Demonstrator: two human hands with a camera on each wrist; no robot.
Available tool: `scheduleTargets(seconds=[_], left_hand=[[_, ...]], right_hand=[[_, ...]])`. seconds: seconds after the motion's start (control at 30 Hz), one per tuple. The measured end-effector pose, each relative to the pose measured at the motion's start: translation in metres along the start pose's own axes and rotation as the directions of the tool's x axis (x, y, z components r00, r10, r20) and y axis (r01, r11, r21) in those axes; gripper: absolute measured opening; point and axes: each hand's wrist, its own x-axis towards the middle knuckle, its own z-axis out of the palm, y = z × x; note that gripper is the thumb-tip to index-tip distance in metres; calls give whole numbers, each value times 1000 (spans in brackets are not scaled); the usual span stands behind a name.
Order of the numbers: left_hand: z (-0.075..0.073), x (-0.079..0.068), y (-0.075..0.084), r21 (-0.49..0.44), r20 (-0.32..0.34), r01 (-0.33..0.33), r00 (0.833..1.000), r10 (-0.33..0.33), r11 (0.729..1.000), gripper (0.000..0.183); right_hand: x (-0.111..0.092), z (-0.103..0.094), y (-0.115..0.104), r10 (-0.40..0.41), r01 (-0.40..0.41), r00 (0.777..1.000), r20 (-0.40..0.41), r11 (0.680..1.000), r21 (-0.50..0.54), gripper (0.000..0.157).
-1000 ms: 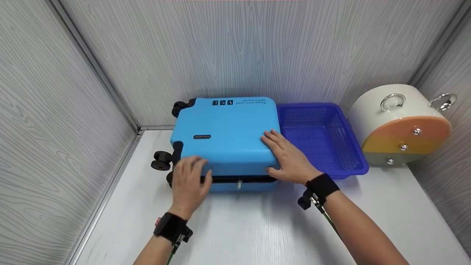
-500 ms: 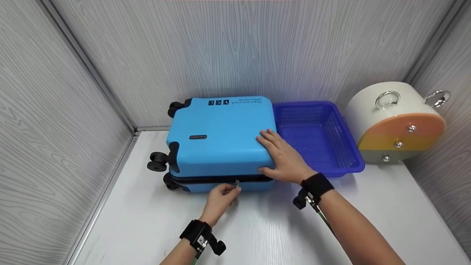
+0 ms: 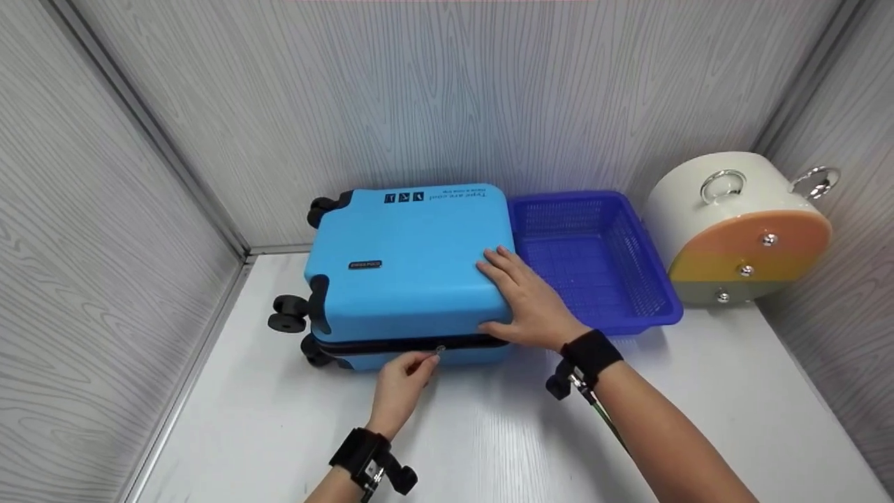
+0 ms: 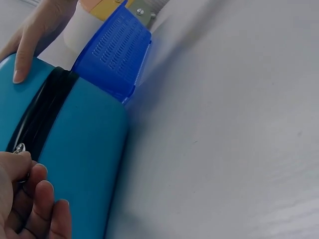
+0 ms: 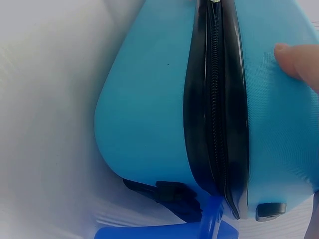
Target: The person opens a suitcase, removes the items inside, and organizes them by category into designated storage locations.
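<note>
A light blue hard-shell suitcase (image 3: 412, 258) lies flat on the white table, its black wheels (image 3: 288, 313) to the left and its zipper side facing me. Between thumb and index finger, my left hand (image 3: 401, 391) pinches the metal zipper pull (image 4: 20, 148) at the middle of the front seam. My right hand (image 3: 534, 304) rests on the suitcase's front right corner, fingers spread on the top and thumb (image 5: 299, 60) against the side. In the right wrist view the black zipper (image 5: 215, 99) runs shut along the seam towards the corner.
Touching the suitcase's right end is a blue plastic basket (image 3: 674, 311). Beyond it stands a cream round-topped box (image 3: 688, 188) with an orange, yellow and green front and metal ring handles. Grey wood-grain panels (image 3: 419, 91) enclose the back and sides.
My left hand has come down from the suitcase's front left edge, moved right and taken hold of the zipper pull. My right hand stays on the corner. The view has shifted slightly.
</note>
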Motion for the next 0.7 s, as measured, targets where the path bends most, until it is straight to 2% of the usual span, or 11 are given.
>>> scheduleTargets(seconds=[0.33, 0.7], left_hand=[[-12, -2, -4, 31, -37, -9, 999, 10, 999, 29], [-48, -5, -18, 57, -142, 59, 989, -51, 997, 25]], right_hand=[[0, 3, 0, 1, -1, 1000, -10, 1000, 7, 100], [-1, 2, 1, -4, 4, 1000, -16, 1000, 21, 100]])
